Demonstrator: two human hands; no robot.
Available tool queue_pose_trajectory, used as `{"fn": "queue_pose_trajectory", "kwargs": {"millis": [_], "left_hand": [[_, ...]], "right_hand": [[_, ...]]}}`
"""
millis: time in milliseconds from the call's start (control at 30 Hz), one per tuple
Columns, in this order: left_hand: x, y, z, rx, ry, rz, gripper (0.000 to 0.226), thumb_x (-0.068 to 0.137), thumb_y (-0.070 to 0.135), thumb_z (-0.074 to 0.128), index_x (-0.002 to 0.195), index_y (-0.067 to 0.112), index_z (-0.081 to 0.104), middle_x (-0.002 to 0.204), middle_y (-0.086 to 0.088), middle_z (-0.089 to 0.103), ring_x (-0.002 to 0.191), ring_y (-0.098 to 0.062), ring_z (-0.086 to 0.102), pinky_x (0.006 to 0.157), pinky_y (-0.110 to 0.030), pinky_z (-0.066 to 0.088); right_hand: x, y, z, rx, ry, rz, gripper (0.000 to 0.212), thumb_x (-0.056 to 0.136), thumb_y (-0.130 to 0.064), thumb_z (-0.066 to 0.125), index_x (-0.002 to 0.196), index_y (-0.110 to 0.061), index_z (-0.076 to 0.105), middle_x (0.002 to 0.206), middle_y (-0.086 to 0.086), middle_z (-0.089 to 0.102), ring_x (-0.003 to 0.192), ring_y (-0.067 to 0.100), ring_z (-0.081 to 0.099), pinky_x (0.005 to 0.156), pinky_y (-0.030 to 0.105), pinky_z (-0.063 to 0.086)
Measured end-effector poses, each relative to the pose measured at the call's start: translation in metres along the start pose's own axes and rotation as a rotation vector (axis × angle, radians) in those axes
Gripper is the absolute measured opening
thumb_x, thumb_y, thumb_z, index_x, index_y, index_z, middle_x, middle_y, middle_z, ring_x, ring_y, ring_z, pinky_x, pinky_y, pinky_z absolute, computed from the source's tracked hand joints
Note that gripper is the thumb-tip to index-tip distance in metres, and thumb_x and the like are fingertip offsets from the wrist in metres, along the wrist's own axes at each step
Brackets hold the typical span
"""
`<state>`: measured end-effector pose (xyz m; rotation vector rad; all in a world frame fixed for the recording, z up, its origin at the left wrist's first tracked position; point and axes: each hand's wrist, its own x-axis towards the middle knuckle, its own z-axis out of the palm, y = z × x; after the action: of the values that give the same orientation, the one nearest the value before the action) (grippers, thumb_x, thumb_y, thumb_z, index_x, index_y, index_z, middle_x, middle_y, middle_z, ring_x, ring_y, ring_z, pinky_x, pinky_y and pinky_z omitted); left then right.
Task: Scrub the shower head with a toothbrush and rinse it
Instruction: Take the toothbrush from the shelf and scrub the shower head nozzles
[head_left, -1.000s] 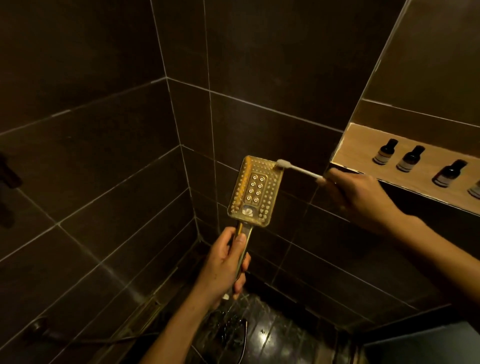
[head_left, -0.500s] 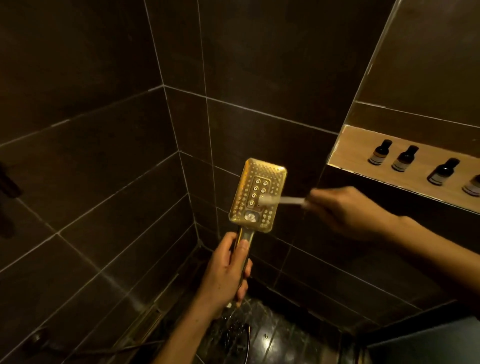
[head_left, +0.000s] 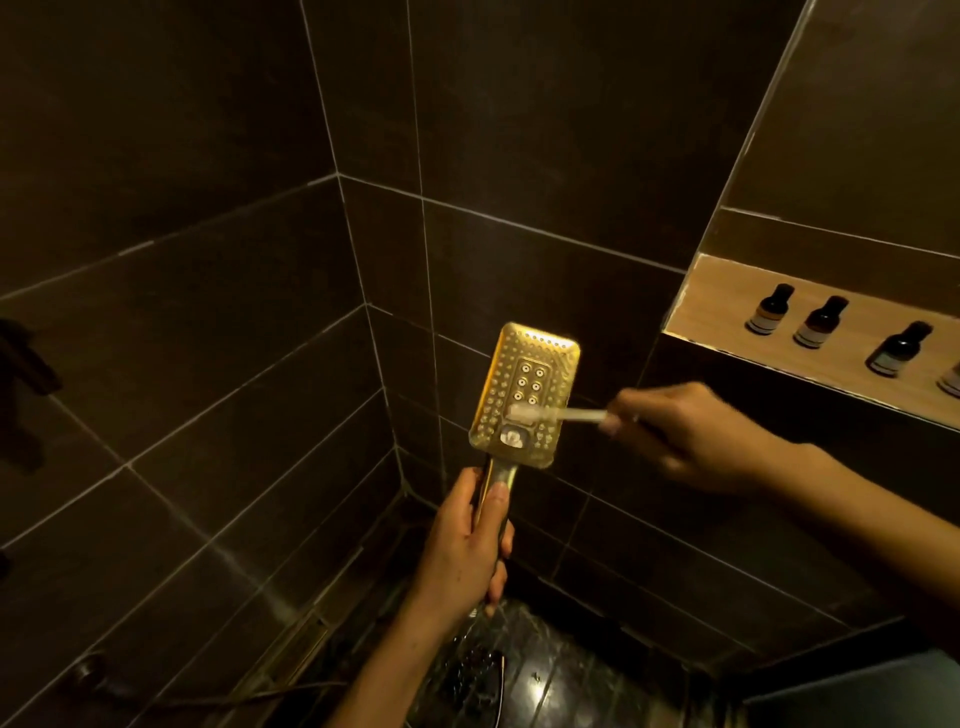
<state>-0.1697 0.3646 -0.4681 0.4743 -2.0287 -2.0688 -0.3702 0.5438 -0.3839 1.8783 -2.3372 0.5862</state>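
Your left hand (head_left: 462, 540) is wrapped tight around the handle of the shower head (head_left: 524, 395). You hold it upright near the middle of the view, with the flat face of little holes turned toward you. The head looks gold in the dim light.

Your right hand (head_left: 691, 436) comes in from 3 o'clock and pinches the end of a white toothbrush (head_left: 558, 414). The brush lies flat and points toward 9 o'clock. Its bristle end sits on the lower part of the face, just above the small square button. The hand and the brush both look blurry.

Dark wall tiles (head_left: 208, 364) are all around, and the corner of the shower is behind the head. At about 2 o'clock there is a light shelf (head_left: 717, 306) set into the wall. Small dark bottles (head_left: 823, 322) stand on it in a row, well apart from your hands. A shiny wet floor (head_left: 561, 680) shows at 6 o'clock.
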Motion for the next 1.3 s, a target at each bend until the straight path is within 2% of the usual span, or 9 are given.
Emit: {"fn": "queue_pose_trajectory", "kwargs": {"millis": [67, 233, 400, 533, 700, 833, 1000, 1133, 1300], "left_hand": [[0.001, -0.001, -0.002, 0.006, 0.004, 0.003, 0.012, 0.104, 0.034, 0.043, 0.098, 0.028, 0.052, 0.072, -0.007, 0.053, 0.038, -0.017, 0.041, 0.033, -0.021, 0.033], [0.002, -0.005, -0.007, 0.009, 0.032, -0.013, 0.012, 0.103, 0.035, 0.043, 0.097, 0.029, 0.052, 0.07, -0.006, 0.052, 0.037, -0.015, 0.041, 0.033, -0.021, 0.034], [0.002, -0.005, -0.009, 0.009, 0.032, 0.003, 0.011, 0.103, 0.035, 0.044, 0.104, 0.029, 0.053, 0.069, -0.004, 0.052, 0.037, -0.013, 0.041, 0.033, -0.021, 0.034], [0.001, -0.003, -0.011, 0.034, 0.041, 0.015, 0.013, 0.103, 0.034, 0.044, 0.103, 0.024, 0.052, 0.07, -0.005, 0.051, 0.037, -0.012, 0.041, 0.033, -0.02, 0.034], [0.003, -0.004, -0.015, 0.033, 0.06, 0.008, 0.011, 0.103, 0.034, 0.044, 0.1, 0.027, 0.051, 0.069, -0.004, 0.052, 0.036, -0.014, 0.042, 0.032, -0.021, 0.034], [0.003, -0.004, -0.018, 0.059, 0.062, 0.028, 0.012, 0.103, 0.035, 0.044, 0.099, 0.027, 0.053, 0.068, -0.003, 0.052, 0.037, -0.014, 0.042, 0.033, -0.022, 0.035], [0.004, -0.009, -0.021, 0.116, 0.091, 0.029, 0.012, 0.102, 0.035, 0.045, 0.098, 0.027, 0.054, 0.066, -0.001, 0.053, 0.038, -0.011, 0.045, 0.036, -0.023, 0.038], [0.003, -0.012, -0.025, 0.172, 0.081, 0.037, 0.013, 0.102, 0.037, 0.044, 0.102, 0.028, 0.053, 0.068, -0.002, 0.055, 0.039, -0.008, 0.047, 0.038, -0.021, 0.039], [0.0, -0.021, -0.032, 0.262, 0.104, 0.028, 0.009, 0.101, 0.044, 0.043, 0.1, 0.041, 0.052, 0.071, -0.001, 0.059, 0.044, -0.006, 0.051, 0.04, -0.018, 0.04]], "right_hand": [[-0.001, -0.001, 0.008, -0.043, -0.11, -0.039, 0.033, 0.103, -0.042, 0.041, 0.107, -0.021, 0.066, 0.084, -0.01, 0.063, 0.067, 0.003, 0.062, 0.062, 0.025, 0.055], [0.014, 0.013, -0.001, -0.078, 0.256, 0.21, 0.034, 0.104, -0.043, 0.037, 0.104, -0.019, 0.061, 0.074, -0.008, 0.06, 0.059, 0.004, 0.06, 0.05, 0.03, 0.053], [0.013, -0.007, 0.017, -0.035, -0.053, -0.04, 0.043, 0.104, -0.052, 0.032, 0.106, -0.022, 0.063, 0.081, -0.01, 0.061, 0.062, 0.004, 0.061, 0.055, 0.025, 0.053], [0.023, 0.002, 0.01, -0.014, 0.302, 0.276, 0.043, 0.103, -0.051, 0.035, 0.104, -0.018, 0.063, 0.072, -0.008, 0.061, 0.056, 0.005, 0.061, 0.047, 0.027, 0.052], [0.021, -0.027, 0.022, 0.008, -0.087, -0.061, 0.026, 0.103, -0.039, 0.044, 0.103, -0.022, 0.064, 0.08, -0.012, 0.06, 0.061, 0.003, 0.059, 0.052, 0.021, 0.049], [0.033, -0.011, 0.016, -0.022, 0.293, 0.309, 0.028, 0.1, -0.038, 0.045, 0.101, -0.016, 0.063, 0.069, -0.009, 0.059, 0.053, 0.004, 0.058, 0.047, 0.023, 0.044], [0.027, -0.037, 0.026, -0.045, -0.123, -0.043, 0.038, 0.102, -0.046, 0.036, 0.108, -0.02, 0.064, 0.085, -0.006, 0.065, 0.062, 0.006, 0.062, 0.058, 0.028, 0.054], [0.04, -0.016, 0.019, -0.057, 0.25, 0.397, 0.032, 0.102, -0.041, 0.042, 0.104, -0.015, 0.062, 0.069, -0.003, 0.062, 0.054, 0.01, 0.061, 0.049, 0.037, 0.055], [0.033, -0.039, 0.026, -0.047, -0.116, -0.032, 0.048, 0.105, -0.055, 0.027, 0.108, -0.021, 0.061, 0.087, -0.009, 0.064, 0.063, 0.004, 0.061, 0.057, 0.021, 0.053]]}}
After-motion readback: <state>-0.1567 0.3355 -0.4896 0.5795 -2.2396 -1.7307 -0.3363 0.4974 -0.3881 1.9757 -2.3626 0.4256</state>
